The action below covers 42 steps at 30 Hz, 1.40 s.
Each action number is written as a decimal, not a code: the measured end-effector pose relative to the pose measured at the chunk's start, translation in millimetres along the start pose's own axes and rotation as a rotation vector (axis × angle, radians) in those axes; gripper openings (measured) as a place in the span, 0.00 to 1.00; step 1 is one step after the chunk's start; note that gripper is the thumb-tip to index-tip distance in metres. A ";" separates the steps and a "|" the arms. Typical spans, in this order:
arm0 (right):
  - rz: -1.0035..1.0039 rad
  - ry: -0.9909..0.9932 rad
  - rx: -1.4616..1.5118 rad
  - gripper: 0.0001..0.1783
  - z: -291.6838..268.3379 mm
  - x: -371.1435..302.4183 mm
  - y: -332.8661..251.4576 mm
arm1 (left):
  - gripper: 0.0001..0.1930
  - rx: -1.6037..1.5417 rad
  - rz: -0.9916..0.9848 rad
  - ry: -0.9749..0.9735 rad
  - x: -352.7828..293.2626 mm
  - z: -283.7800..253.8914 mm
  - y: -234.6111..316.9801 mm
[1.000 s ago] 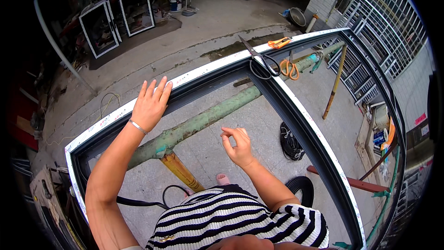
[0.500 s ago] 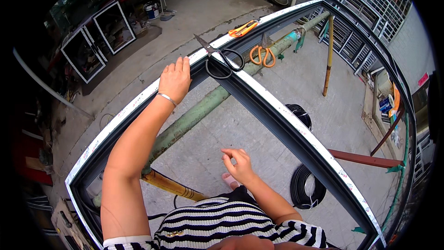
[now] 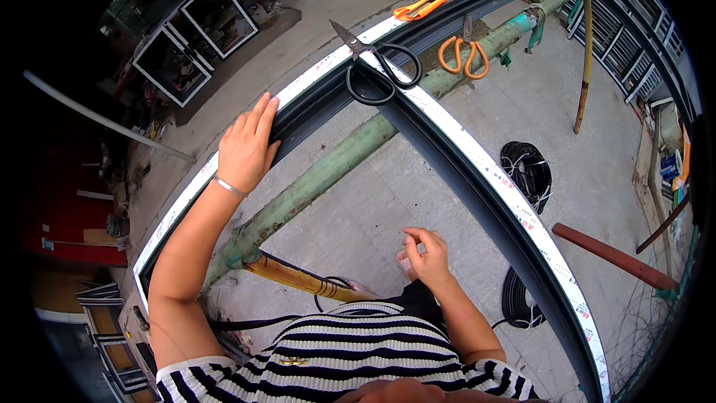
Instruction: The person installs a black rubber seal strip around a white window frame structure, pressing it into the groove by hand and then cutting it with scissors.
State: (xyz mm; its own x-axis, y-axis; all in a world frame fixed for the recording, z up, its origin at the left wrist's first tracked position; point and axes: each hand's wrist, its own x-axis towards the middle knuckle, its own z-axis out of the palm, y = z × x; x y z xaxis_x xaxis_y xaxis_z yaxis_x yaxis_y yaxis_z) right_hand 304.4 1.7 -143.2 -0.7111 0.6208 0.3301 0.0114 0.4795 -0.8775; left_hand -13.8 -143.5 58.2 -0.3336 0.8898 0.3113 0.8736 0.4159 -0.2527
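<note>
A large dark metal window or door frame (image 3: 313, 123), faced with printed white film, lies across the supports. My left hand (image 3: 250, 143), a silver bangle at its wrist, rests on its far left side with fingers stretched out. My right hand (image 3: 428, 257) hovers inside the frame opening, fingers curled and thumb close to the index finger. Whatever it may hold is hidden. Black-handled scissors (image 3: 359, 48) lie where the crossbar (image 3: 488, 153) meets the far side. Farther right are an orange-handled tool (image 3: 424, 6) on the frame and orange-handled scissors (image 3: 468, 30) by the pipe.
A green pipe (image 3: 317, 183) and a yellow pole (image 3: 302, 276) run below the frame. Black coils (image 3: 526, 172) lie on the paving beyond the crossbar, near a red-brown beam (image 3: 615, 255). White-edged frames (image 3: 220, 19) stand at the far left; metal grilles (image 3: 619, 52) lean at the far right.
My left hand has slid along the frame toward me, away from the black scissors. The view has shifted. My right hand remains inside the opening, its fingers drawn slightly closer together.
</note>
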 end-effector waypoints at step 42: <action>-0.136 -0.003 -0.026 0.12 -2.3 14.2 -51.3 | 0.11 -0.143 -0.197 0.485 115.3 49.3 68.8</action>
State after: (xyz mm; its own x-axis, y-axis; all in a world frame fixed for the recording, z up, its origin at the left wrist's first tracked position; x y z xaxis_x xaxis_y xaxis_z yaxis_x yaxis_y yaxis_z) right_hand 295.3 -12.7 -92.8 -0.7091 0.5473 0.4445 -0.0672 0.5752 -0.8153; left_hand -9.6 -3.1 31.5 -0.3236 0.5953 0.7355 0.8619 0.5061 -0.0304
